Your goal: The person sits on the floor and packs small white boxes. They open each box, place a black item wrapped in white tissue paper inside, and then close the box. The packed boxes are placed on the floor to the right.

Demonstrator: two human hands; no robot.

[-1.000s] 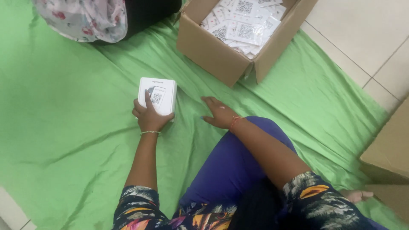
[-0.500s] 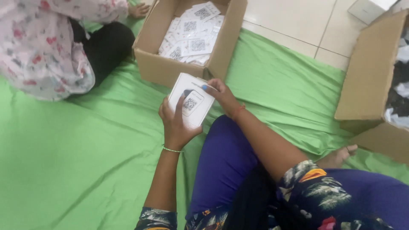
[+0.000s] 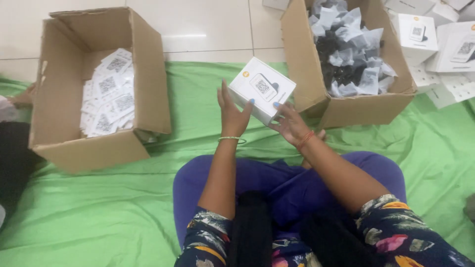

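Both hands, left hand [image 3: 232, 114] and right hand [image 3: 289, 126], held a white box [image 3: 262, 89], fingers closed on its sides. Left of it stood a carton [image 3: 143, 69] of white labels [image 3: 109, 99]; right, a carton [image 3: 302, 59] of grey bags [image 3: 346, 44].

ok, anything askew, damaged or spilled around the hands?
Nothing spilled. The small white box is held tilted between the left hand and right hand. The left cardboard box has a torn flap edge; its white cards lie loosely heaped.
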